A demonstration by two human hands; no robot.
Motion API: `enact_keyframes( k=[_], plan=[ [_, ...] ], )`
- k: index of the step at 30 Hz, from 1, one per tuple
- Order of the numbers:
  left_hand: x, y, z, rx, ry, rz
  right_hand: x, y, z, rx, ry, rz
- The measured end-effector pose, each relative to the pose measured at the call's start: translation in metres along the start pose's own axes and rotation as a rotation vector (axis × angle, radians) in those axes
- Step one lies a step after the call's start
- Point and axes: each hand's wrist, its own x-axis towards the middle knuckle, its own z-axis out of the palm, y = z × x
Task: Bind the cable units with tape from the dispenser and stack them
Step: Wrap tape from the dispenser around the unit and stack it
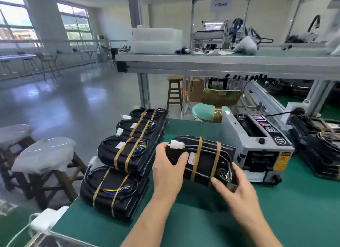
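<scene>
A black cable unit [204, 159] with two brown tape bands and a white connector is held above the green table [294, 210]. My left hand [168, 170] grips its left end near the connector. My right hand [237, 193] grips its right end by the coloured wires. Left of it, along the table's left edge, stand several stacks of bound cable units [127, 154], each wrapped with two tape bands. The grey tape dispenser [257, 141] sits just right of the held unit.
More black units [320, 145] lie at the far right. A white power adapter [47, 219] sits at the table's near left corner. Covered stools [44, 154] stand on the floor to the left. A teal chair [209, 112] and a raised workbench [220, 60] lie beyond.
</scene>
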Motion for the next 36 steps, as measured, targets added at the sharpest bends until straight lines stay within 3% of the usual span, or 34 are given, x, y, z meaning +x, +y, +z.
enact_keyframes(
  k=[7,11,14,20,26,36],
  plan=[
    [0.016,0.022,-0.068,0.139,0.259,0.133,-0.023,-0.057,0.058,0.061,-0.216,0.071],
    [0.028,0.011,-0.113,0.097,0.367,0.035,-0.041,-0.077,0.098,0.123,-0.346,0.108],
    [0.035,-0.002,-0.144,-0.06,0.445,-0.061,-0.055,-0.083,0.122,0.209,-0.421,0.143],
    [0.036,-0.039,-0.181,-0.258,0.476,-0.22,-0.069,-0.083,0.151,0.213,-0.497,0.155],
    [0.03,-0.064,-0.191,-0.367,0.427,-0.277,-0.075,-0.07,0.164,0.188,-0.489,0.217],
    [0.021,-0.09,-0.2,-0.492,-0.009,-0.243,-0.07,-0.058,0.169,0.137,-0.431,0.097]
  ],
)
